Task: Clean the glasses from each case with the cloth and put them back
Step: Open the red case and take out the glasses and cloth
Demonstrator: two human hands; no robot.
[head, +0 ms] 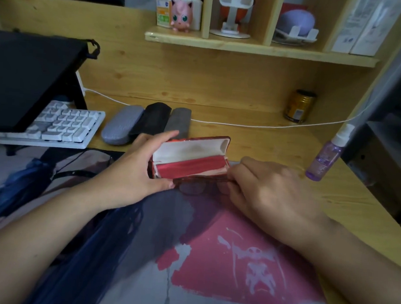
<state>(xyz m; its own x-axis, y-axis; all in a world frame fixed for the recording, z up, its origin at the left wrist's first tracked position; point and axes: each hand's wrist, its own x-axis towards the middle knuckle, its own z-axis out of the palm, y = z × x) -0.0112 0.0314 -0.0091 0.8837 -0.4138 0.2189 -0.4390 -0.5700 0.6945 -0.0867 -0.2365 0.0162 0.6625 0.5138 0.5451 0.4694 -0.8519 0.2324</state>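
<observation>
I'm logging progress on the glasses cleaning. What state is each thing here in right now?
red case: open, lid up, held by the left hand
glasses: out of the case, at its front edge, pinched by the right hand
red cloth: lying inside the open case
three cases: shut, side by side behind
spray bottle: upright, capped
can: upright

A light wooden bench (pixel 254 134) carries a large printed desk mat (pixel 188 257) across its near part. Behind the mat, three closed glasses cases lie side by side, touching: a blue-grey case (pixel 121 126), a black case (pixel 151 118) and a grey case (pixel 178 122). A white keyboard (pixel 60 124) sits at left, a white cable (pixel 255 126) runs along the back, a gold can (pixel 299 106) stands far right, and a purple spray bottle (pixel 327 157) stands near the right edge.
</observation>
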